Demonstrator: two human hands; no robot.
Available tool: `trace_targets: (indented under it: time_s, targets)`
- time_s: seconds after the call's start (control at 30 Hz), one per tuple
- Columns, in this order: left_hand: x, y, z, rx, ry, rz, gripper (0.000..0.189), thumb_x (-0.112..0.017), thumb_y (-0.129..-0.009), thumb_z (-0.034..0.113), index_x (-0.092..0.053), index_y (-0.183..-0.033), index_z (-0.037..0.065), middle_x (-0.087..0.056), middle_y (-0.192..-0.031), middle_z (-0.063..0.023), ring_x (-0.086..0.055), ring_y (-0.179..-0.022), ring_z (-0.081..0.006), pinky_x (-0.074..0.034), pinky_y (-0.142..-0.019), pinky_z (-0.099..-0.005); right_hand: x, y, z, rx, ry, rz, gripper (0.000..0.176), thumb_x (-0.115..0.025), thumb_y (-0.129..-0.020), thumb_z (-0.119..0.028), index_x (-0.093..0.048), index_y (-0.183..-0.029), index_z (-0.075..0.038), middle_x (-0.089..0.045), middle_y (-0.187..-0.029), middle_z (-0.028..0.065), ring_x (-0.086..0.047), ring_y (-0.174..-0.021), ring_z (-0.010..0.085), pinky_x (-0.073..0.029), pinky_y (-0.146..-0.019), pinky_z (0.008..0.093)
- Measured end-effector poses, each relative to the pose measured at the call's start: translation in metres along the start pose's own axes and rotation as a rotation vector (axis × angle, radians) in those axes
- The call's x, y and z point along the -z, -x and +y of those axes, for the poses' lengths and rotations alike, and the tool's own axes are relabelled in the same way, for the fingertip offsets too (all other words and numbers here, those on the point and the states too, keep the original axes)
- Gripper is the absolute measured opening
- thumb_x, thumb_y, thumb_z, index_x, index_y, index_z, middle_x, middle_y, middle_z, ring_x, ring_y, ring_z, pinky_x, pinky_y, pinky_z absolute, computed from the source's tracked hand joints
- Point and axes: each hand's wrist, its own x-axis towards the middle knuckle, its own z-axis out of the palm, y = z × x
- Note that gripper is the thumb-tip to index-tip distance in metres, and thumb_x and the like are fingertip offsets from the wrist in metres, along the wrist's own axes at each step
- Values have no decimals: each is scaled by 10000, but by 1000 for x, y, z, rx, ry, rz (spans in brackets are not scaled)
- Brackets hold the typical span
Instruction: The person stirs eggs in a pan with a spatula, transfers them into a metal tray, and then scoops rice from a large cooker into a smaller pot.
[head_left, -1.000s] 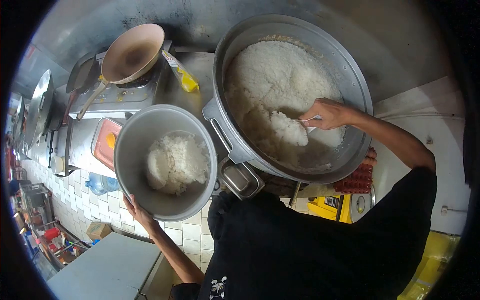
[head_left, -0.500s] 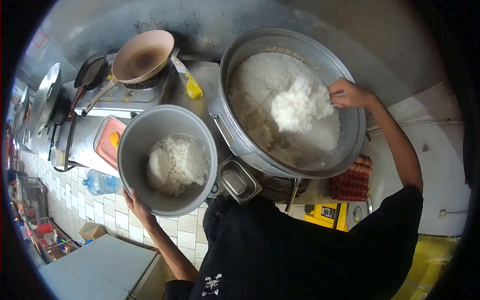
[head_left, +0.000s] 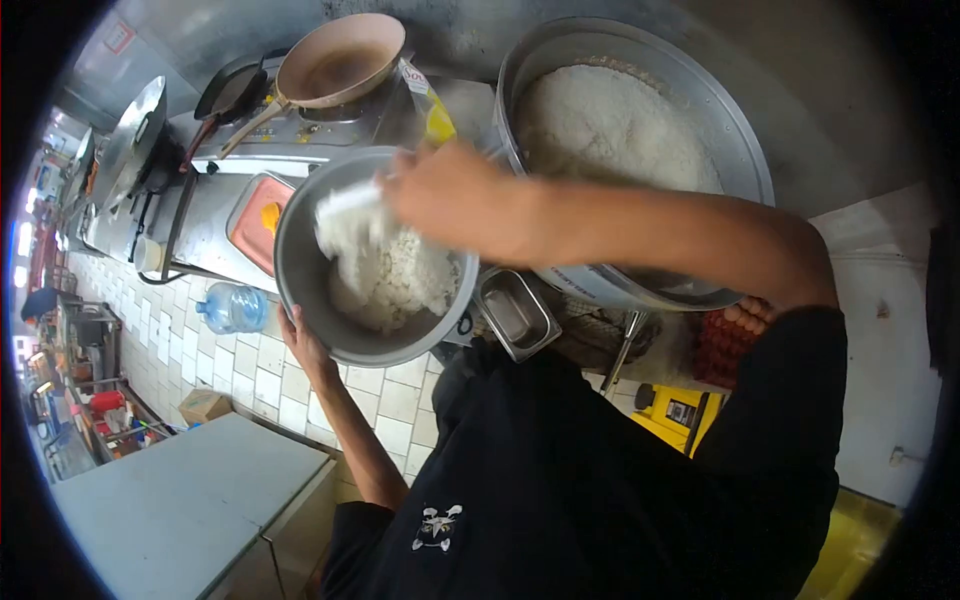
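My right hand (head_left: 440, 195), blurred by motion, grips a white rice paddle (head_left: 350, 197) over the deep grey inner pot (head_left: 300, 295). A clump of white rice hangs under the paddle's tilted blade, above the cooked rice (head_left: 400, 285) heaped in that pot. At the pot's near left side, my left hand (head_left: 305, 345) holds its outer wall, fingers partly hidden beneath. The big round steamer pot (head_left: 750, 150) on the right contains a broad bed of rice (head_left: 620, 120); my right forearm crosses over it and covers its near part.
A small steel pan (head_left: 518, 312) sits between the pots. Behind are a frying pan (head_left: 340, 60) on a stove, a yellow-labelled pouch (head_left: 435, 115) and a pink-bottomed tray (head_left: 250, 225). A water bottle (head_left: 233, 307) and white cabinet (head_left: 190, 500) are left; egg trays (head_left: 715, 345) are right.
My right hand has swung left from the steamer pot to above the grey pot, carrying rice on the paddle. My left hand stays on the grey pot. The view has shifted.
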Motion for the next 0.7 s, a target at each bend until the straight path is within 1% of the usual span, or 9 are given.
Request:
trace_targets:
  time_s: [0.07,0.23,0.27,0.37,0.43,0.5,0.6,0.67,0.7]
  targets:
    - [-3,2,3,0,3,-8,452,-507,-1021,219,-416,-1405,-2,-570,-1275,-140,-555,-1131,-217,-424,-981,-322,-7,-17,-31,96,248,-132,169,-571,-874,-113,-625,-982,4,-625,-854,151,-662,-780,271,-514,-552,400]
    - [1,2,-1,29,1,47,540,-530,-1011,236,-360,-1451,-27,-514,-1359,-159,-534,-1180,-234,-424,-992,-340,57,-15,44,221,-261,-183,269,-560,-878,-112,-674,-1112,-44,-651,-817,178,-666,-755,277,-542,-648,411]
    - [4,3,-2,38,0,78,530,-528,-1013,235,-368,-1445,-26,-523,-1347,-159,-539,-1170,-231,-428,-987,-337,51,-3,72,238,-294,61,234,-585,-866,-137,-687,-1062,-59,-639,-856,160,-642,-793,293,-519,-694,420]
    - [2,1,-1,22,4,21,474,-519,-1019,227,-408,-1412,-13,-573,-1277,-159,-572,-1109,-218,-457,-943,-324,129,47,113,-167,-435,-110,208,-621,-874,-143,-683,-1039,-32,-644,-893,142,-627,-841,328,-497,-764,422]
    - [7,-2,-8,18,11,22,453,-507,-1024,219,-411,-1406,-5,-591,-1245,-152,-584,-1080,-213,-474,-918,-327,164,91,134,-242,-197,-98,246,-579,-918,-155,-728,-1095,-70,-710,-905,173,-668,-832,311,-495,-787,408]
    - [1,2,-2,14,31,5,480,-490,-1030,230,-382,-1429,-12,-576,-1263,-158,-578,-1090,-223,-476,-927,-334,181,141,143,-536,-41,-198,183,-610,-871,-125,-707,-986,-20,-674,-921,180,-654,-896,330,-507,-814,417]
    - [15,2,-15,-2,-74,29,548,-470,-1031,285,-334,-1454,-37,-501,-1358,-188,-563,-1129,-257,-472,-961,-362,164,204,141,-727,134,-532,195,-632,-877,-192,-735,-927,-33,-704,-868,187,-677,-860,330,-504,-847,429]
    - [-5,10,7,136,-137,88,640,-492,-1011,318,-276,-1482,-58,-393,-1454,-216,-510,-1227,-305,-450,-1010,-424,130,234,137,-745,92,-1016,167,-635,-847,-169,-726,-818,-33,-701,-857,194,-677,-853,354,-524,-798,451]
    - [-1,11,8,109,-237,91,647,-475,-1011,356,-294,-1479,-53,-366,-1474,-221,-496,-1239,-306,-440,-1021,-428,117,242,137,-755,47,-1074,171,-630,-836,-164,-728,-808,-27,-700,-852,196,-679,-837,354,-530,-772,448]
